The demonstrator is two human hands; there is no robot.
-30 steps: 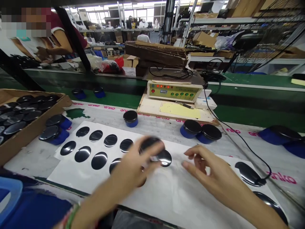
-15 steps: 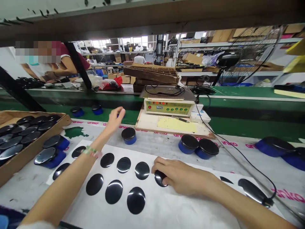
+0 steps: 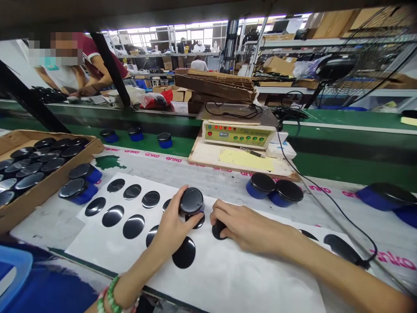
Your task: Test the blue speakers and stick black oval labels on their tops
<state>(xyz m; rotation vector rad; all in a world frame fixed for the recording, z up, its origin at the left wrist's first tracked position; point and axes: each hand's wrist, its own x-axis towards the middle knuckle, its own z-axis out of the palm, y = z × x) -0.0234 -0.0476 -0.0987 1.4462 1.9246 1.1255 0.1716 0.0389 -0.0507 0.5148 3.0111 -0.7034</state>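
My left hand (image 3: 170, 228) is closed round a round blue case with a glossy black top (image 3: 191, 201), held over the white sheet (image 3: 247, 278). My right hand (image 3: 243, 226) pinches at the edge of a black disc (image 3: 219, 230) at the right end of the upper row on that sheet; its fingertips partly cover the disc. Several more glossy black discs (image 3: 134, 226) lie in two rows on the sheet, some behind my left hand. Just beyond my right hand stand two similar blue cases, one of them a black-topped case (image 3: 260, 184).
A cardboard box (image 3: 94, 150) of black-topped cases stands at left. Three cases, including one case (image 3: 164, 140), sit on the green belt (image 3: 182, 150). Behind are a control unit (image 3: 237, 134) and a cable (image 3: 321, 198). Another person (image 3: 97, 65) works at far left.
My left hand has left the green belt, where a case now stands, and has taken the nearer case over the sheet. My right hand stays at the same disc. The view has shifted.
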